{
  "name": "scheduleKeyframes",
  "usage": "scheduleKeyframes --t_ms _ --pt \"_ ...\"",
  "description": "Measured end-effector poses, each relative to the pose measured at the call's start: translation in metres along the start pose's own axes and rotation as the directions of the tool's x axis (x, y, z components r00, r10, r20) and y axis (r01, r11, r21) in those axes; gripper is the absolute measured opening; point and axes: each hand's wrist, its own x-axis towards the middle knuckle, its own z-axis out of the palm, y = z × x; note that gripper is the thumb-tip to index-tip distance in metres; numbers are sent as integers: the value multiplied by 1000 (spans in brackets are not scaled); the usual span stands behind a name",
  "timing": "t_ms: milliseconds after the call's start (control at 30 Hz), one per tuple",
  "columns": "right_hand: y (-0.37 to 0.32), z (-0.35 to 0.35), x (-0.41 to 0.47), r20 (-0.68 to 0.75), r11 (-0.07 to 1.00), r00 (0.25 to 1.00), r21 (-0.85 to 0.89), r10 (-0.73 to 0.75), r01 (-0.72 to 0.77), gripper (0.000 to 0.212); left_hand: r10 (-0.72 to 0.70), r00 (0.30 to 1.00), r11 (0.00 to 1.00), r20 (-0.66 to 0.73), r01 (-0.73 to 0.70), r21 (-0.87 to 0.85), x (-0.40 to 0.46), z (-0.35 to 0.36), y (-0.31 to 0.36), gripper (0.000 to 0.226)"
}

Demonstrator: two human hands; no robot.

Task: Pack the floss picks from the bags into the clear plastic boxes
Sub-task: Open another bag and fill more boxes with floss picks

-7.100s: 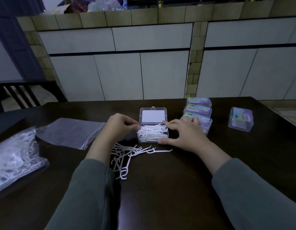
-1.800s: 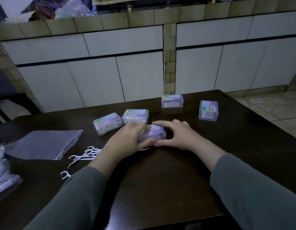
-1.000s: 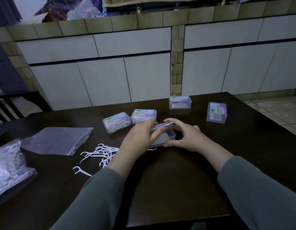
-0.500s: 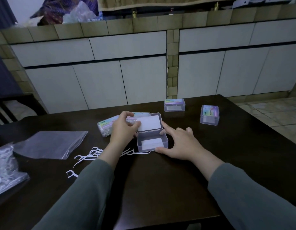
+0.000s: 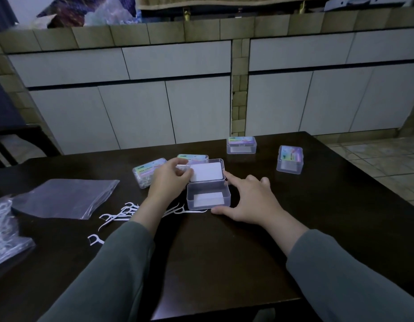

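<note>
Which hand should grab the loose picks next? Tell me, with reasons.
Left. The loose floss picks lie on the left side, just below the left hand, which holds the lid. The right hand lies beside the open box, well placed to steady it.

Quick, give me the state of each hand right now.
Left hand: holds the raised lid of the open clear box.
Right hand: open, fingers spread beside the box, gripping nothing.
</note>
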Motion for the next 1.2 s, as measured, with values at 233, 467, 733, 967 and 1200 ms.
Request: scheduleKeyframes --t_ms 233,467,733,967,1200 --pt "-15 9 -21 -317 989 937 -33 -148 145 82 54 998 997 -19 -53 54 -12 -31 14 27" --pt "-80 36 -33 -264 904 867 -69 -424 421 39 81 986 954 145 -118 275 -46 -86 -11 8" --pt "-121 30 -7 -23 883 947 -370 -320 290 49 -14 940 940 340 -104 326 -84 -150 -83 53" --pt "-128 27 -1 26 829 985 -538 -169 156 33 -36 964 891 265 -90 445 -91 -147 -94 60" --pt "-120 24 14 44 893 949 -326 -313 310 38 -11 974 899 227 -89 428 -82 -125 -87 44"
